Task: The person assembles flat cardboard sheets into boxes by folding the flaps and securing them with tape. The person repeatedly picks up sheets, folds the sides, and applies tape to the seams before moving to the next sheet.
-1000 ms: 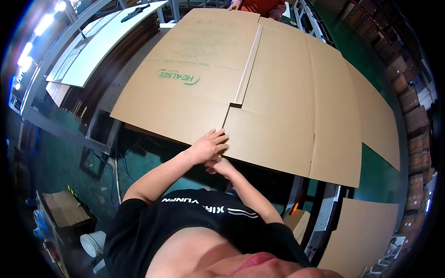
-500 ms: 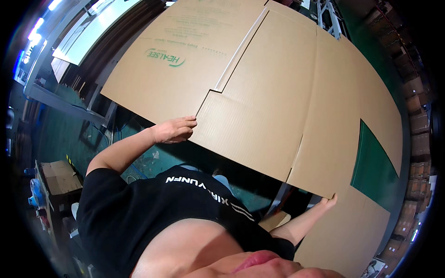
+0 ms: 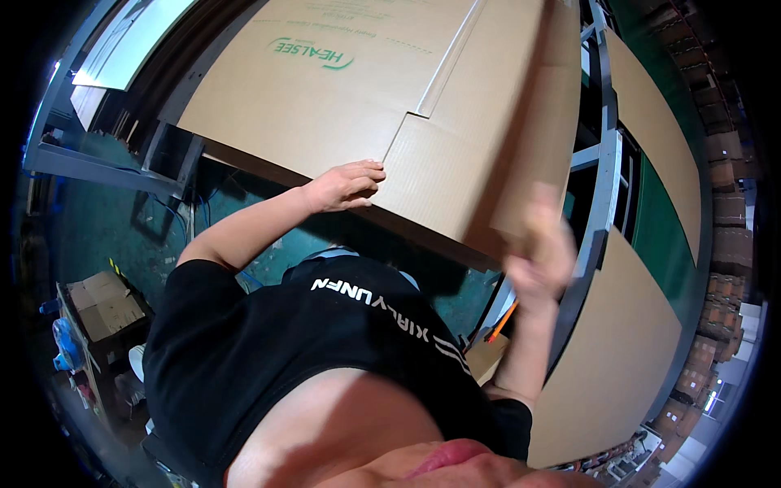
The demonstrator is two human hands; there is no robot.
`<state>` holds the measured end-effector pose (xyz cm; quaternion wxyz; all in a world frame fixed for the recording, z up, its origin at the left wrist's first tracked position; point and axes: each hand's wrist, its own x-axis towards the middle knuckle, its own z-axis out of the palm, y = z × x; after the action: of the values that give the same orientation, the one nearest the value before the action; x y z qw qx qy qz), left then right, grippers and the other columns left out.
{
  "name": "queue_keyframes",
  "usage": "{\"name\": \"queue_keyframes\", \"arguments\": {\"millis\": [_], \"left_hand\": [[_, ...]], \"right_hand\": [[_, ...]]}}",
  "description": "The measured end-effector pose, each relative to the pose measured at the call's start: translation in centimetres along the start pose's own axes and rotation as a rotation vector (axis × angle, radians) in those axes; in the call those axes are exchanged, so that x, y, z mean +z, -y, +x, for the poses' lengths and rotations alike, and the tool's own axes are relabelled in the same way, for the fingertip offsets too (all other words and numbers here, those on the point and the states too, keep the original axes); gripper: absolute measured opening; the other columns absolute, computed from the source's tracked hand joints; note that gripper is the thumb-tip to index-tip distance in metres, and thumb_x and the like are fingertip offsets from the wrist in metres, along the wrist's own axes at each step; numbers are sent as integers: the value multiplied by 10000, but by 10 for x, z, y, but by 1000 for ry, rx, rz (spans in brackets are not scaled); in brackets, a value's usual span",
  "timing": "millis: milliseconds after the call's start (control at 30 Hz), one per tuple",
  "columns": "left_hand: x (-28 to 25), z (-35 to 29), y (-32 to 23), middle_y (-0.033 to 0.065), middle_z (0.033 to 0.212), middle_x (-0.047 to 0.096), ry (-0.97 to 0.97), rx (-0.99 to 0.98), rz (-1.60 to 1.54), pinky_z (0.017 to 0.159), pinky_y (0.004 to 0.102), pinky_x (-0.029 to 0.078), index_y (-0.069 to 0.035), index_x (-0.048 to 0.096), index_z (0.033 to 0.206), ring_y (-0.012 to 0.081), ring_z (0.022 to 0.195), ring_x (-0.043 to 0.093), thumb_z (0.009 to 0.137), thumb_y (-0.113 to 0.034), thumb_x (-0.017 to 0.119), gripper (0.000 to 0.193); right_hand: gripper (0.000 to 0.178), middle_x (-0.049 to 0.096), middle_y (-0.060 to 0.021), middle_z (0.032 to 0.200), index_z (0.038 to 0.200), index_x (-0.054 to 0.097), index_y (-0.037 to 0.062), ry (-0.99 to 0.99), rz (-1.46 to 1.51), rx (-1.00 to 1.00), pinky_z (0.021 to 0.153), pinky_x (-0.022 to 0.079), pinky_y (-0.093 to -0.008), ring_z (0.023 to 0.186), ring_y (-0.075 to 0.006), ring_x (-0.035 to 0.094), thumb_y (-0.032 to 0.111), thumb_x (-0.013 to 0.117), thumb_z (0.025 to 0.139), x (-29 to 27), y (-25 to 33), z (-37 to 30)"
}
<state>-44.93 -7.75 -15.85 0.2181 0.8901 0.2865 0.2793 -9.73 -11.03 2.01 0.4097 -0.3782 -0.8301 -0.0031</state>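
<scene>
A large brown cardboard sheet (image 3: 325,106) with green print lies in front of me, a slot running between its panels. My left hand (image 3: 348,186) rests at its near edge by the slot's end, fingers closed over the edge; the thumb is hidden. On the right, a panel (image 3: 541,122) of the sheet is raised and tilted, blurred by motion. My right hand (image 3: 538,252) is at that panel's near corner; its fingers are too smeared to show their grip.
Beyond a grey metal frame (image 3: 604,175) at right, more cardboard (image 3: 614,350) lies around a green surface (image 3: 663,236). White panels (image 3: 130,49) stand far left. A cluttered cart with an opened carton (image 3: 102,305) is at lower left; stacked cartons (image 3: 724,244) line the far right.
My right hand has come up and to the left as the right panel rose off the surface, uncovering the metal frame. The sheet and my left hand have shifted slightly right and away.
</scene>
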Motion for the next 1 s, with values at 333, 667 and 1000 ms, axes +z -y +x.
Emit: {"name": "queue_keyframes", "arguments": {"millis": [333, 667, 1000], "left_hand": [[6, -6, -9, 175, 1188, 578, -203, -117, -19, 996, 418, 452, -14, 574, 1067, 349, 1172, 530, 660, -117, 773, 464], [-32, -12, -8, 171, 1436, 403, 133, -141, 492, 1144, 469, 259, -14, 418, 1370, 344, 1370, 326, 837, -446, 583, 705], [-24, 4, -10, 213, 1339, 499, 109, -10, 549, 1086, 506, 344, 30, 511, 1270, 395, 1259, 464, 892, -388, 523, 564]], "right_hand": [[303, 564, -260, 1225, 1034, 574, -40, 590, -278, -175, 1038, 416, -458, 1154, -377, 562, 58, 593, 748, 169, -1, -43], [728, 479, -171, 1382, 1317, 521, 79, 325, -654, 975, 1015, 374, -514, 1298, -373, 417, 502, 680, 746, 101, -193, -14], [770, 623, -196, 1123, 1236, 589, 80, 85, -729, 1167, 887, 465, -468, 1059, -368, 580, 681, 596, 755, 100, -254, -51]]}}
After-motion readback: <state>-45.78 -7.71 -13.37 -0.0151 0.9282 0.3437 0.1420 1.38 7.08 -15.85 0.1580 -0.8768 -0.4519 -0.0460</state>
